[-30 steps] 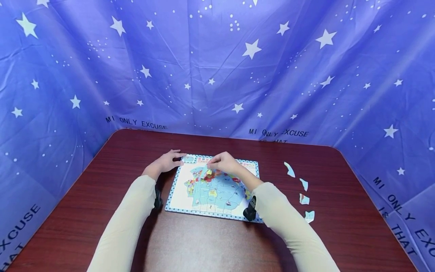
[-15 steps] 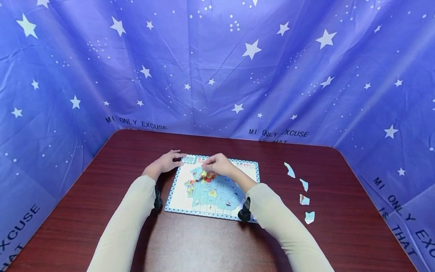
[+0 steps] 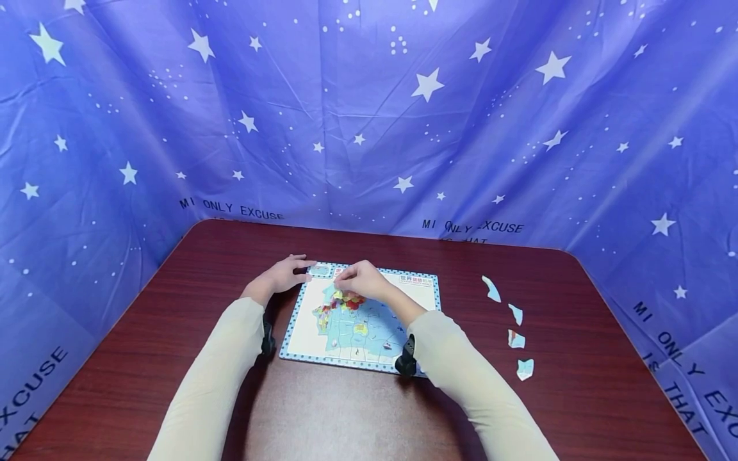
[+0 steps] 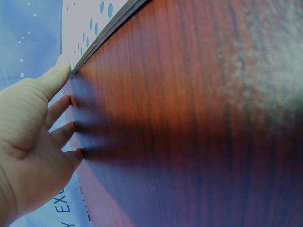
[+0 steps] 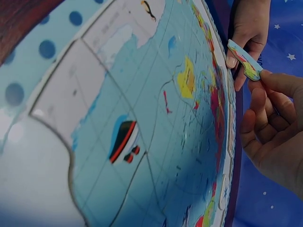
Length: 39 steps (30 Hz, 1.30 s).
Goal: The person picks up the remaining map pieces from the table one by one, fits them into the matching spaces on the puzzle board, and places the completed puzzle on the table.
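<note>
Lying flat on the glossy wood-grain table [image 3: 311,410], the smooth, dot-rimmed board [image 3: 346,363] has the left hand [image 3: 281,274] at its far-left corner, fingers spread, thumb on the edge. Right hand [image 3: 366,280], nearer, pinches a thin, curvy piece [image 5: 245,61] over the board's far-left area, long axis slanting toward the left hand. Four loose pieces [image 3: 492,288] well right.

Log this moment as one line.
left fingers: at corner of white rectangular map board | right fingers: pinch thin multicoloured puzzle piece over board | four loose, mostly blue pieces: on glossy red-brown table
</note>
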Each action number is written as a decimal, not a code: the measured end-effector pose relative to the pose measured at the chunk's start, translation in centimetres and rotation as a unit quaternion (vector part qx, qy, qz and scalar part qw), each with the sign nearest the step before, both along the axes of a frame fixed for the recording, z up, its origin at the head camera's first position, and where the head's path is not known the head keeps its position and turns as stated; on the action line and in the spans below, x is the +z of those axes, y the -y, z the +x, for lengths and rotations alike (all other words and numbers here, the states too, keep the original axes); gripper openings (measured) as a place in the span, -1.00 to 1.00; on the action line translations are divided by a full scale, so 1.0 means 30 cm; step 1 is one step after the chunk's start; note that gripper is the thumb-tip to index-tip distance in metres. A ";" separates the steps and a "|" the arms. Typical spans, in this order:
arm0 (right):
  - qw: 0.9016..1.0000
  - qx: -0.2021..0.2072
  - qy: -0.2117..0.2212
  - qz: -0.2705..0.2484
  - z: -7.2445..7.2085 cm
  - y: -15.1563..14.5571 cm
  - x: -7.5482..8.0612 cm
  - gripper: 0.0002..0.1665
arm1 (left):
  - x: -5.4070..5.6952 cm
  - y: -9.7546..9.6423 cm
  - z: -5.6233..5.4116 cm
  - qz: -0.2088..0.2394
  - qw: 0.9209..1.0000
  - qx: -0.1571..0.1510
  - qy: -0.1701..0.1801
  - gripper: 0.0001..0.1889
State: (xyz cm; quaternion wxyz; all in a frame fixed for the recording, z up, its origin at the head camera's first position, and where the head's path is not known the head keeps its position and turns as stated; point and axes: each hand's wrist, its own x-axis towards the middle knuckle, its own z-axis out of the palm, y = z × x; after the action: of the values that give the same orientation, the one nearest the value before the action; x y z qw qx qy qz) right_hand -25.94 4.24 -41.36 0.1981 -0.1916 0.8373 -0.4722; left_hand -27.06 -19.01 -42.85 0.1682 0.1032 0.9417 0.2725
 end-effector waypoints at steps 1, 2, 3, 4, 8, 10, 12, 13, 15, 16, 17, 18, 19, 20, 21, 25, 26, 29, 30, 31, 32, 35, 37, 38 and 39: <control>1.000 0.001 0.001 0.000 0.000 0.003 0.001 -0.78 | 0.000 -0.001 0.000 -0.001 1.000 0.000 0.000 -0.46; 1.000 0.002 0.003 -0.001 0.000 0.005 0.002 -0.78 | 0.001 -0.002 0.000 -0.001 1.000 0.002 0.002 -0.46; 1.000 0.003 0.004 -0.002 0.000 0.008 0.003 -0.78 | 0.001 -0.003 0.000 -0.002 1.000 0.003 0.003 -0.46; 1.000 0.004 0.007 -0.004 0.000 0.012 0.005 -0.78 | 0.001 -0.003 -0.001 -0.002 1.000 0.005 0.004 -0.46; 1.000 0.010 0.005 -0.004 -0.001 0.026 0.007 -0.76 | -0.002 -0.004 -0.007 0.000 1.000 0.008 0.009 -0.46; 1.000 0.011 0.004 -0.001 -0.001 0.034 0.007 -0.75 | -0.002 -0.004 -0.009 0.001 1.000 0.007 0.009 -0.46; 1.000 0.012 0.008 0.000 0.000 0.041 0.007 -0.75 | -0.003 -0.005 -0.011 0.002 1.000 0.006 0.008 -0.46; 1.000 0.013 0.009 0.000 0.000 0.044 0.007 -0.76 | -0.003 -0.005 -0.011 0.001 1.000 0.005 0.007 -0.46; 1.000 0.014 0.016 -0.001 0.000 0.051 0.005 -0.76 | -0.002 -0.005 -0.012 -0.002 1.000 0.003 0.005 -0.46; 1.000 0.015 0.017 -0.001 -0.001 0.054 0.004 -0.76 | -0.002 -0.005 -0.013 -0.003 1.000 0.002 0.004 -0.46; 1.000 0.016 0.019 -0.001 -0.001 0.057 0.003 -0.76 | -0.002 -0.005 -0.014 -0.004 1.000 0.002 0.003 -0.46; 1.000 0.016 0.018 0.000 -0.001 0.059 0.002 -0.76 | -0.002 -0.005 -0.014 -0.005 1.000 0.001 0.003 -0.46; 1.000 0.016 0.016 0.001 -0.001 0.062 0.001 -0.76 | -0.002 -0.005 -0.014 -0.006 1.000 0.000 0.002 -0.46; 1.000 0.015 0.014 0.001 -0.002 0.065 -0.001 -0.76 | -0.002 -0.005 -0.014 -0.007 1.000 0.000 0.001 -0.46; 1.000 0.016 0.010 0.003 -0.002 0.068 -0.003 -0.76 | -0.001 -0.005 -0.014 -0.007 1.000 0.000 0.000 -0.46; 1.000 0.016 -0.004 0.013 -0.003 0.076 -0.013 -0.76 | -0.001 -0.005 -0.012 -0.005 1.000 -0.002 -0.002 -0.46; 1.000 0.017 -0.007 0.015 -0.003 0.077 -0.016 -0.76 | -0.001 -0.005 -0.012 -0.004 1.000 -0.003 -0.002 -0.46; 0.999 0.021 -0.016 0.019 -0.002 0.081 -0.025 -0.77 | -0.002 -0.003 -0.012 -0.001 1.000 -0.004 -0.002 -0.46; 0.999 0.023 -0.018 0.020 -0.001 0.082 -0.026 -0.77 | -0.003 -0.003 -0.011 -0.001 1.000 -0.005 -0.002 -0.47; 0.999 0.023 -0.017 0.020 0.000 0.083 -0.027 -0.77 | -0.004 -0.002 -0.012 -0.001 1.000 -0.005 -0.002 -0.47; 0.999 0.023 -0.018 0.020 0.001 0.085 -0.028 -0.77 | -0.004 -0.002 -0.012 -0.002 1.000 -0.005 -0.002 -0.47; 0.999 0.021 -0.019 0.020 0.005 0.091 -0.031 -0.78 | -0.004 -0.001 -0.012 -0.003 1.000 -0.004 -0.001 -0.47; 0.999 0.020 -0.021 0.021 0.007 0.096 -0.034 -0.79 | -0.005 0.000 -0.011 -0.002 1.000 -0.004 0.000 -0.47; 0.999 0.020 -0.022 0.022 0.007 0.098 -0.037 -0.79 | -0.005 0.001 -0.010 -0.001 1.000 -0.003 0.001 -0.47; 0.999 0.019 -0.022 0.023 0.007 0.100 -0.040 -0.79 | -0.005 0.001 -0.009 0.002 1.000 -0.002 0.002 -0.47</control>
State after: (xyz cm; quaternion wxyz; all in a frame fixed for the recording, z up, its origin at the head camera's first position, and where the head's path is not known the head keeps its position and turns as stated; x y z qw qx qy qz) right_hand -25.71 1.24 -42.56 0.1925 -0.2130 0.8483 -0.4448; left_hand -27.34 -19.04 -42.99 0.1708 0.1050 0.9406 0.2740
